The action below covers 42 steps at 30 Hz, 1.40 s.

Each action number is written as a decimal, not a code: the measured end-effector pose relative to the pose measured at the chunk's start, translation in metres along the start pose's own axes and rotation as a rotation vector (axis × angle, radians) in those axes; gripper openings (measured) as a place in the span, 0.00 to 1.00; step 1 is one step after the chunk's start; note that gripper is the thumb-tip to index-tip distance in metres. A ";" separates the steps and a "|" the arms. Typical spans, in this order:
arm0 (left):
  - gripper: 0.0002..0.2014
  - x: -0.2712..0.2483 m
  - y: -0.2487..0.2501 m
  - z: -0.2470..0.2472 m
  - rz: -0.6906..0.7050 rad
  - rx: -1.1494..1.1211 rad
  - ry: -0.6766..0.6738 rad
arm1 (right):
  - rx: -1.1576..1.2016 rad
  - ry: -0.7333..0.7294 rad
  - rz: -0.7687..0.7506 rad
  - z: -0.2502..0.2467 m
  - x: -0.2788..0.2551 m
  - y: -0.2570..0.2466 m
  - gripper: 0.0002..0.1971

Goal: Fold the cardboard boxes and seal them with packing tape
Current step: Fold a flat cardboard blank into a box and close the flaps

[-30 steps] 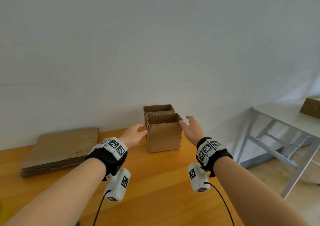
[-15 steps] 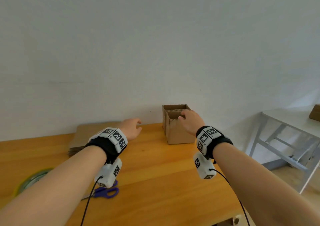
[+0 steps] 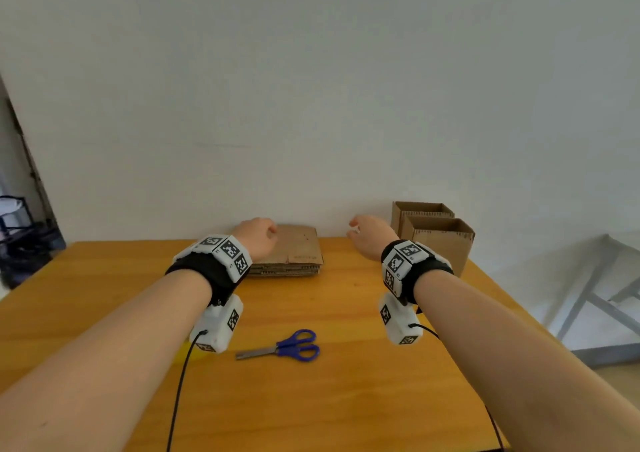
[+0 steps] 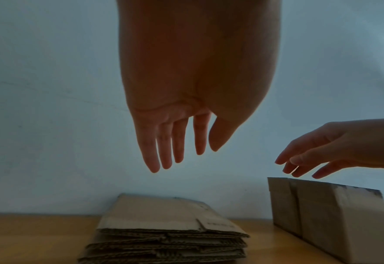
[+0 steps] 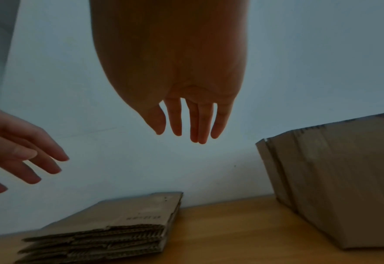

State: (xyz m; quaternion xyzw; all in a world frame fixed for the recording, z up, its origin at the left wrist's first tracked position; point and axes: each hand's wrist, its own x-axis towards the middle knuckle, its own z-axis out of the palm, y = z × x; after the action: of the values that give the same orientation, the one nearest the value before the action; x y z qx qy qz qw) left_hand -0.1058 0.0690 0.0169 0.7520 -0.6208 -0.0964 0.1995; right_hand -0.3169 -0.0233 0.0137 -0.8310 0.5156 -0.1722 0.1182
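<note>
A stack of flat cardboard sheets [image 3: 294, 254] [image 4: 163, 230] [image 5: 109, 226] lies at the back of the wooden table [image 3: 346, 399] against the wall. My left hand [image 3: 258, 237] [image 4: 179, 142] hovers above the stack's left part, fingers straight and spread, touching nothing. My right hand [image 3: 369, 235] [image 5: 193, 123] hangs in the air between the stack and two upright open-topped boxes [image 3: 438, 240] [image 4: 326, 214] [image 5: 335, 182] at the back right, fingers extended, holding nothing.
Blue-handled scissors [image 3: 287, 347] lie on the table near me, between my forearms. The table's right edge runs just past the boxes; a grey metal table frame [image 3: 595, 299] stands beyond it. A dark rack [image 3: 20, 230] stands at far left.
My right hand has let go of the front box and moved left. My left hand has moved over the flat stack. My head has turned left, so the boxes sit further right.
</note>
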 end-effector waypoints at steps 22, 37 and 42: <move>0.14 0.086 -0.116 0.020 -0.339 0.077 -0.216 | 0.008 -0.316 0.039 0.104 0.109 -0.038 0.28; 0.14 0.087 -0.111 0.015 -0.334 -0.221 0.020 | 0.407 -0.201 0.171 0.102 0.109 -0.042 0.35; 0.12 0.069 -0.095 0.001 -0.289 -0.273 0.093 | 0.511 -0.105 0.170 0.077 0.093 -0.045 0.41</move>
State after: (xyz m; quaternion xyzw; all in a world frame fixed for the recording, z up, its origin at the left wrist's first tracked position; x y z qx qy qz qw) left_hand -0.0066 0.0155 -0.0172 0.8029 -0.4777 -0.1726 0.3119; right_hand -0.2104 -0.0858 -0.0241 -0.7359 0.5163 -0.2427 0.3648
